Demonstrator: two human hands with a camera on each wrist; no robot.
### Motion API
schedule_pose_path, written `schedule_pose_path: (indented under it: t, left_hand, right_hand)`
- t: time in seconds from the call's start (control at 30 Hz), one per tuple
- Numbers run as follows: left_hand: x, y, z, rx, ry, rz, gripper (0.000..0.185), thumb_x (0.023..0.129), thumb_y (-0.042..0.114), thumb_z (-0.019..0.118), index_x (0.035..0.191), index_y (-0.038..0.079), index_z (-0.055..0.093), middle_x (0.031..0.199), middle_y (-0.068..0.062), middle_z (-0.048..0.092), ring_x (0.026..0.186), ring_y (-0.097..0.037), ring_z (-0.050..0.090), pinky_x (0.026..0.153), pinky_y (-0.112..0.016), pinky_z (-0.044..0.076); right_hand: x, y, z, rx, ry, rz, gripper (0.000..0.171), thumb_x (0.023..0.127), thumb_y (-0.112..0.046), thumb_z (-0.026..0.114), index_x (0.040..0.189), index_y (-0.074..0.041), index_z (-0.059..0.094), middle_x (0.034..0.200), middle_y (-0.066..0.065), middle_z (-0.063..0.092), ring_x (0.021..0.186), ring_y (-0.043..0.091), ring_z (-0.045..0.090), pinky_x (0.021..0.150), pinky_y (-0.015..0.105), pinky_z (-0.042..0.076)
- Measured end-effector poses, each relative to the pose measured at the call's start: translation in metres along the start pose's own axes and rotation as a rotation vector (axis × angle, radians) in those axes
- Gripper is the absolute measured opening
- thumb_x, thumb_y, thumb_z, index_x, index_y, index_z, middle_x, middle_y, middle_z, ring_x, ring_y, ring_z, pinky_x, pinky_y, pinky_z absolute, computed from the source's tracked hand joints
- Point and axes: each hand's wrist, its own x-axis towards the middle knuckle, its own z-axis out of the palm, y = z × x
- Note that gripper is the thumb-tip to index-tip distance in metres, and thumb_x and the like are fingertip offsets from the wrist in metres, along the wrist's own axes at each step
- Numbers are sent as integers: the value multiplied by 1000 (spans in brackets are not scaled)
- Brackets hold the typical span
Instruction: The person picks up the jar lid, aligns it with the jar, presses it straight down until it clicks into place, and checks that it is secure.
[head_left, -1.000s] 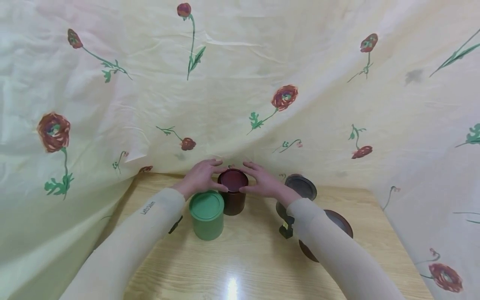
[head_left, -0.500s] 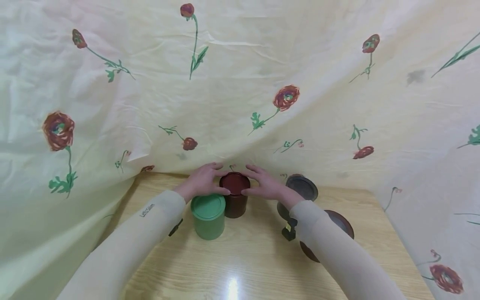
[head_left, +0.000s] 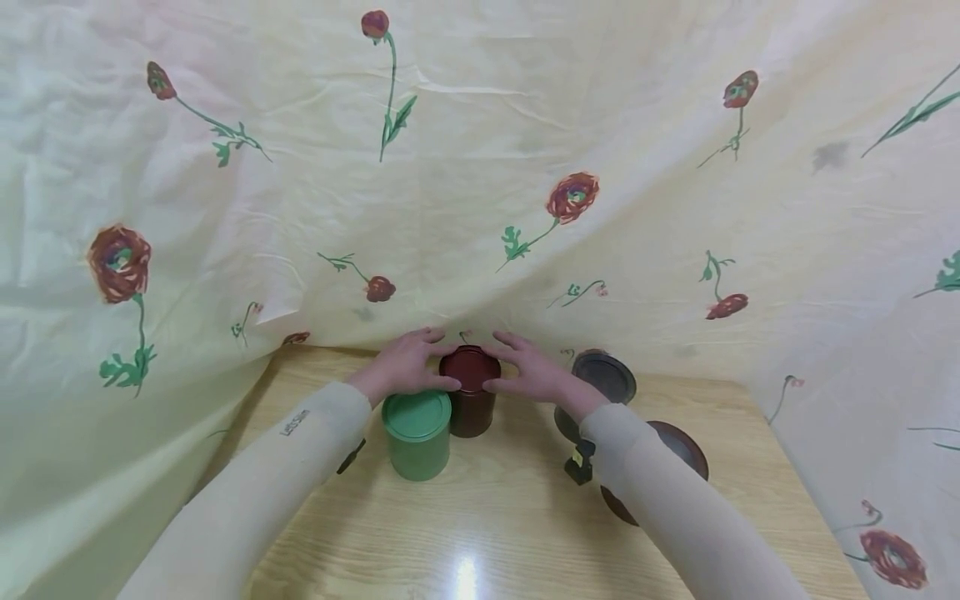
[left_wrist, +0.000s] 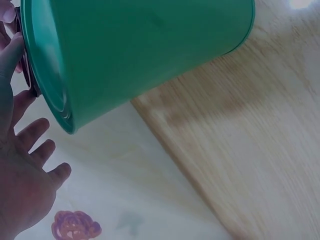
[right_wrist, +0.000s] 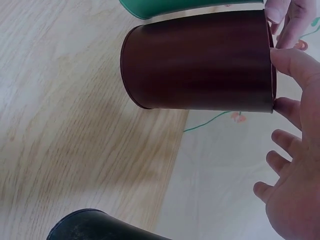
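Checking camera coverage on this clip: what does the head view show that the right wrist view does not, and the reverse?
Only the head view shows the left hand, the closed green tin's lid and the flowered cloth backdrop. Only the right wrist view shows the dark red tin side-on, its whole wall down to the table. Both show the right hand touching the dark red tin's top rim.

Only one bit of writing shows: a small dark print on the left sleeve (head_left: 296,419), near the wrist, running along the forearm in the head view. It looks like two short words, perhaps starting "Left", but the letters are too small to read for sure. The green tin (head_left: 416,434), the dark red tin (head_left: 470,401) and the floral cloth (head_left: 480,167) behind them carry no readable text, label or number.
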Motion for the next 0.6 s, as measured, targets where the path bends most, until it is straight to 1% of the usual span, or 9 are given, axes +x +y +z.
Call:
schedule_pose_path:
  t: [0.1,0.3,0.43,0.53,0.6]
  left_hand:
    - [-1,-1,2,13,20,15,77,98,54,74,161,18,50,169,-20,39,159,-42,31,128,-57,29]
    - [-4,0,5,44,53,47,72,101,53,71,161,19,50,167,-19,43,157,-41,35,127,-58,31]
    - [-6,-1,7,65,81,62,69,102,53,69,160,18,53,165,-20,45,156,-41,36,127,-58,31]
    - [-8,-2,9,89,99,71,69,102,54,69,159,18,54,165,-20,46,156,-41,36,127,-57,31]
    - [-8,-3,10,103,109,74,69,102,54,69,158,19,55,165,-20,46,156,-42,37,127,-57,31]
  right_hand:
    - [-2,0,2,-14,25,-14,73,101,-40,72,162,-10,47,174,20,29,159,47,25,124,64,33]
    - [-5,0,9,-31,85,-48,69,102,-40,73,161,-14,50,171,19,34,158,46,30,124,63,34]
    - [-6,-1,15,-48,142,-88,66,103,-37,73,160,-11,52,169,22,38,156,48,32,123,64,34]
    - [-8,-2,19,-64,172,-95,65,103,-36,73,159,-11,52,167,22,40,156,48,33,122,65,35]
    - [-9,-3,21,-69,176,-86,65,103,-36,72,160,-11,52,168,21,40,156,47,32,122,65,35]
